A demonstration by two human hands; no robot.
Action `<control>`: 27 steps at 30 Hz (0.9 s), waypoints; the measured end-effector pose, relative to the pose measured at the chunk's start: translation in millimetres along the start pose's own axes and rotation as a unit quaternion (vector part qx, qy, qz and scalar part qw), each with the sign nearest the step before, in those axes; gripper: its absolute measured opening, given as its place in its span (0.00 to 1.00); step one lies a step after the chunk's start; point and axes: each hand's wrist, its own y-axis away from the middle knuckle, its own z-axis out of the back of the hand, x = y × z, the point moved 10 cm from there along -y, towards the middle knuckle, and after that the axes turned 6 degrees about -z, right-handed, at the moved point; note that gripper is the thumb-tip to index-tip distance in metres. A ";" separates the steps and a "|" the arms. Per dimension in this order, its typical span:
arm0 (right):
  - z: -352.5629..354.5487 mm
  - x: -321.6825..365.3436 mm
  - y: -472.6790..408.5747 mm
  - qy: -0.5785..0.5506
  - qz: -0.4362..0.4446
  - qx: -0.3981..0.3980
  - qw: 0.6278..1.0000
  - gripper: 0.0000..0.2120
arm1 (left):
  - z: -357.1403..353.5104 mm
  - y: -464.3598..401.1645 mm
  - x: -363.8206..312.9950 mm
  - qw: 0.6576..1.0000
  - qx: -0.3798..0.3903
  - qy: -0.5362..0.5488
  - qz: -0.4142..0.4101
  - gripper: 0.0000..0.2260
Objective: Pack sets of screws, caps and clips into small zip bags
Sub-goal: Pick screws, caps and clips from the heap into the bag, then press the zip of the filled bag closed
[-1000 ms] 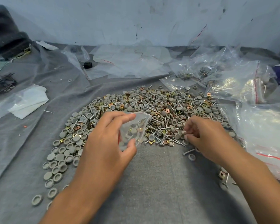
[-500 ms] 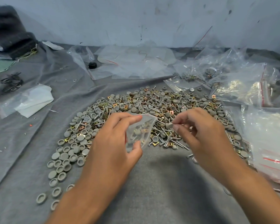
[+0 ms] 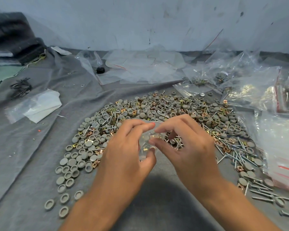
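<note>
A wide heap of grey caps (image 3: 83, 147), silver screws (image 3: 240, 157) and brass clips (image 3: 123, 110) covers the grey cloth (image 3: 40, 164). Over its near edge my left hand (image 3: 123, 157) pinches a small clear zip bag (image 3: 148, 142) between thumb and fingers; a few parts show inside it. My right hand (image 3: 188, 147) meets the bag's mouth from the right, its curled fingertips and thumb touching the plastic. Whether it holds a part there is hidden by blur and fingers.
Filled and empty clear bags (image 3: 250, 90) pile up at the right and back, some with red zip lines. A folded white plastic sheet (image 3: 38, 107) lies at the left, black clips (image 3: 20, 87) beyond it. A small black knob (image 3: 100, 70) sits near the wall.
My right hand lifted off the heap with a small part pinched and moved left to the bag's mouth. My left hand kept hold of the bag.
</note>
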 end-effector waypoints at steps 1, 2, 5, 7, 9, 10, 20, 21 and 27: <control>0.9 -1.0 -0.8 -0.004 0.001 -0.001 1.000 0.07 | 0.7 0.2 -1.1 1.000 -0.001 0.004 -0.002 0.22; 3.6 -4.3 -1.9 -0.003 -0.002 -0.004 1.000 0.06 | 2.0 0.5 -1.7 1.000 -0.002 0.008 -0.002 0.22; 12.3 -28.0 -7.4 0.011 -0.051 0.014 0.999 0.08 | 7.1 0.4 -3.0 1.000 0.000 0.006 -0.007 0.26; 11.4 -40.0 -10.2 0.011 -0.077 0.052 0.996 0.12 | 12.4 -0.5 -5.1 1.000 -0.013 -0.007 -0.028 0.29; 9.1 -42.0 -13.1 -0.008 -0.088 0.077 0.993 0.13 | 21.4 -0.7 -10.5 0.996 -0.056 -0.021 -0.062 0.24; 8.8 -40.1 -15.1 -0.027 -0.091 0.081 0.992 0.12 | 27.8 -0.1 -14.5 0.993 -0.087 -0.023 -0.081 0.19; 33.6 6.1 -7.1 -0.142 -0.041 0.060 0.987 0.07 | 46.4 6.1 -5.5 0.947 -0.204 0.244 -0.040 0.09; 33.3 3.9 -5.0 -0.135 -0.048 0.062 0.988 0.07 | 36.1 3.8 1.4 0.946 -0.177 0.271 -0.007 0.10; 27.3 -39.3 5.9 -0.167 -0.196 0.059 0.964 0.08 | -2.7 -0.3 19.9 0.950 -0.038 0.293 0.098 0.24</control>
